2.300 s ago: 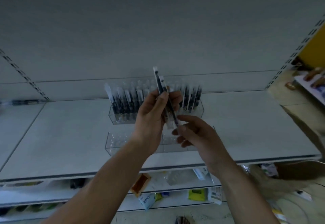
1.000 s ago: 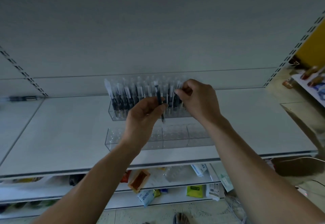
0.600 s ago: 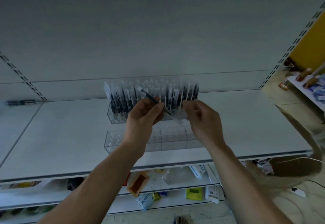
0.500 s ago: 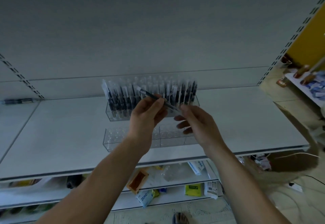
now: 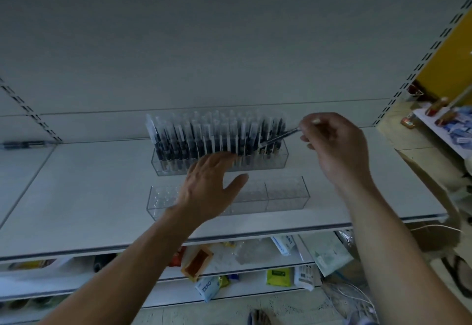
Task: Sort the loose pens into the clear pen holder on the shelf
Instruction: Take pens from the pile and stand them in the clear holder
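Slim dark plastic pen [image 5: 278,137] — likely light, stiff, slick; grip near the top — slants at the right end of the clear acrylic pen holder [image 5: 277,160], pinched by right hand [image 5: 334,148]. Left hand [image 5: 207,187]: fingers spread.

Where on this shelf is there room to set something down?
The shelf is bare left and right of both holders. The front holder is empty. Crowded: the back holder, packed with pens, left hand at it, right hand holding a pen there.

Orange box [image 5: 198,263], ZERO packet [image 5: 207,287] and green packet [image 5: 278,276] sit on the lower shelves [image 5: 255,292].
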`<state>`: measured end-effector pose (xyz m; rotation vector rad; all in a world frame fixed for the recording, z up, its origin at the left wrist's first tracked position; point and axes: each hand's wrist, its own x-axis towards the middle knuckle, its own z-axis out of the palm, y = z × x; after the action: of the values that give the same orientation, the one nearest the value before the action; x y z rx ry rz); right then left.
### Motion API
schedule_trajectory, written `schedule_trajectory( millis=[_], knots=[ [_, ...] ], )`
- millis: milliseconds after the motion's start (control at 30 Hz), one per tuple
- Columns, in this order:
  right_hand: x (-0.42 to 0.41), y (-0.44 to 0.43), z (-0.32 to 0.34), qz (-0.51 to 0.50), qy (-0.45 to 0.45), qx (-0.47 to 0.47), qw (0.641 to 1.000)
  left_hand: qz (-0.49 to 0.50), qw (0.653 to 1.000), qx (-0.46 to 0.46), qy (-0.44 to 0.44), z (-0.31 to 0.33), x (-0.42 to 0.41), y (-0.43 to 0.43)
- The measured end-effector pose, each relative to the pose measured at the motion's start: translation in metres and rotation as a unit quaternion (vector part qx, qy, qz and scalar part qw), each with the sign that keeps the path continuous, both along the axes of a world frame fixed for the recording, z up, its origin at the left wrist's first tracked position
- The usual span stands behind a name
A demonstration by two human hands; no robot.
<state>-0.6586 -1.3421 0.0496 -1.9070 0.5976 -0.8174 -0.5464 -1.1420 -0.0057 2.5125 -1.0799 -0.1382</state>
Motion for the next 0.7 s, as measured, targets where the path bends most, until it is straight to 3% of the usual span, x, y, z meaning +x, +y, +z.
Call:
schedule_trajectory(
  millis=[167, 333, 700],
  knots=[
    [0.026, 0.002, -0.002, 0.016, 0.095, -0.164, 0.982, -0.027, 0.998, 0.044, -0.045, -0.012, -0.002, -0.001],
    [0.048, 0.010, -0.001, 0.070, 0.188, -0.244, 0.949, -0.026, 0.997, 0.047, -0.063, -0.015, 0.000, -0.001],
    [0.059, 0.021, -0.026, 0.055, 0.185, -0.221, 0.956, -0.017, 0.995, 0.055, -0.077, -0.018, -0.001, -0.003]
  ],
)
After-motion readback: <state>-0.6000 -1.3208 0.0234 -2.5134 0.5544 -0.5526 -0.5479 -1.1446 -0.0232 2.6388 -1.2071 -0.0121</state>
